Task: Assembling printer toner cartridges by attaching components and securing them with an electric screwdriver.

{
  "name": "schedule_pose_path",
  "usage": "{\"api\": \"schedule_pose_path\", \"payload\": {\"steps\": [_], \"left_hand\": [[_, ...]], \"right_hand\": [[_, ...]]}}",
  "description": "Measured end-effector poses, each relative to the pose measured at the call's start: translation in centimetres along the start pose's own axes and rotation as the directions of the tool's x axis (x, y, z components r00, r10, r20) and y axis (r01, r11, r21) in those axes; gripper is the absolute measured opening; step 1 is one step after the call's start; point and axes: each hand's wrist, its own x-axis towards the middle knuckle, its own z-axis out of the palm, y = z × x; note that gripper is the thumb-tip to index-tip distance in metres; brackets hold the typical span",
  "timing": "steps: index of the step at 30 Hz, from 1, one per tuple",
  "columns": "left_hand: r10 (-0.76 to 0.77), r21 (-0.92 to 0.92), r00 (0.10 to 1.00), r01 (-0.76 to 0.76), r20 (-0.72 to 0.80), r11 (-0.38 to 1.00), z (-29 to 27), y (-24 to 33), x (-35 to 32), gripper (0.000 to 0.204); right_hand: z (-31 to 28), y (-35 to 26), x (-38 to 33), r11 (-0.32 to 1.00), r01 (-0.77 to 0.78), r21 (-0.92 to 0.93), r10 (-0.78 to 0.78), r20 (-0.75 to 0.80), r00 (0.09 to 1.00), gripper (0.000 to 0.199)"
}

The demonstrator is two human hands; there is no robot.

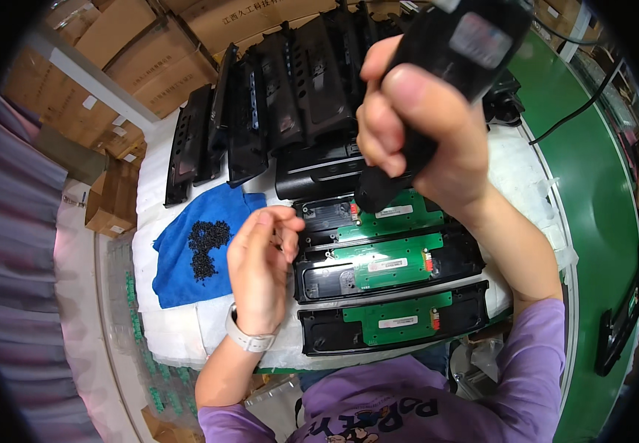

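Head view showed the right hand (pixel 438 125) gripping a black handheld tool (pixel 438 52), probably a powered screwdriver, with its lower end over the far panel (pixel 325 214), to the right of the blue cloth (pixel 172 255). Contact and bit could not be made out. Fastening appeared to be the step in hand. Sound execution called for keeping the driver square to the panel, seating the bit before applying power, and stopping once the screw sat flush, to spare the green circuit board (pixel 430 210). Bracing the panel's rim, clear of the bit, would have suited the free side.

The left hand (pixel 260 258) stood just right of the blue cloth, fingers loosely curled beside the far panel's left end; whether it pinched anything could not be told. Small black pieces (pixel 209 244), apparently screws, lay heaped on the blue cloth.
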Motion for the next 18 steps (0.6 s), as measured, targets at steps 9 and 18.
{"api": "schedule_pose_path", "payload": {"steps": [9, 18], "left_hand": [[-0.075, -0.022, 0.997, 0.076, 0.035, 0.997, -0.4, 0.3, 0.2, 0.021], [-0.202, 0.001, 0.968, 0.204, 0.151, 0.979, -0.8, 0.5, 0.4, 0.028]], "right_hand": [[0.8, 2.2, 0.4, 0.991, 0.0, -0.137, 0.008, 0.063, 0.998, 0.025], [1.0, 2.6, 0.5, 0.99, -0.026, -0.142, 0.031, 0.035, 0.999, 0.018]]}}
